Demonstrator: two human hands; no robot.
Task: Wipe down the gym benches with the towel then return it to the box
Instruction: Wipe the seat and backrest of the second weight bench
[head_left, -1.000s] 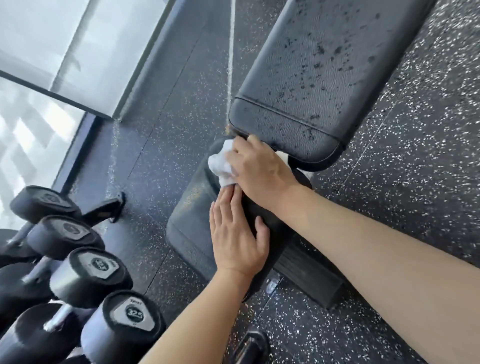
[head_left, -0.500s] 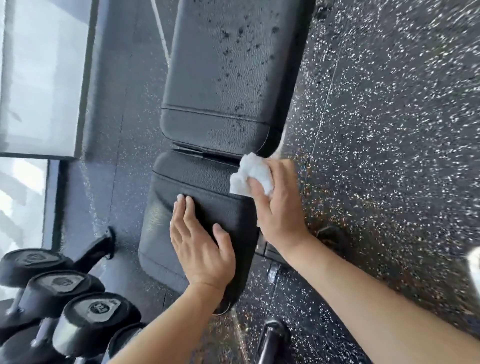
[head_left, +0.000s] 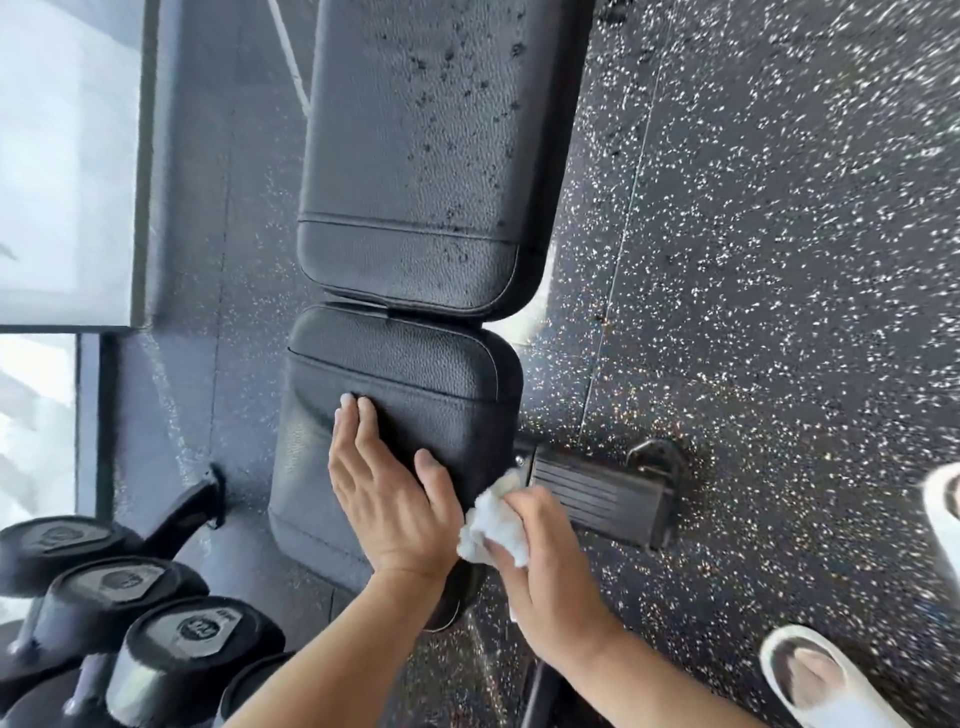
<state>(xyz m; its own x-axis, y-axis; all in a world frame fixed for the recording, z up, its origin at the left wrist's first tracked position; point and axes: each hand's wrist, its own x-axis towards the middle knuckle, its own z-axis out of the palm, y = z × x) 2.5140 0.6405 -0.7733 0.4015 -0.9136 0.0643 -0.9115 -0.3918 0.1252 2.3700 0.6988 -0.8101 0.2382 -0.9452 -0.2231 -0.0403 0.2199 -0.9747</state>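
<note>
Right hand (head_left: 550, 577): clenched around the bunched white towel (head_left: 493, 530), pressing it on the seat pad's (head_left: 405, 395) near right edge to wipe it.
Left hand (head_left: 384, 493): flat, fingers straight, just left of the towel, likely steadying the pad.
Back pad (head_left: 415, 156): beyond the grip, droplets unwiped.

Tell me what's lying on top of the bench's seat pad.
Only the left hand rests flat on the seat pad. The right hand holds the white towel at its near right edge. The pad surface beneath the palm is hidden.
</note>
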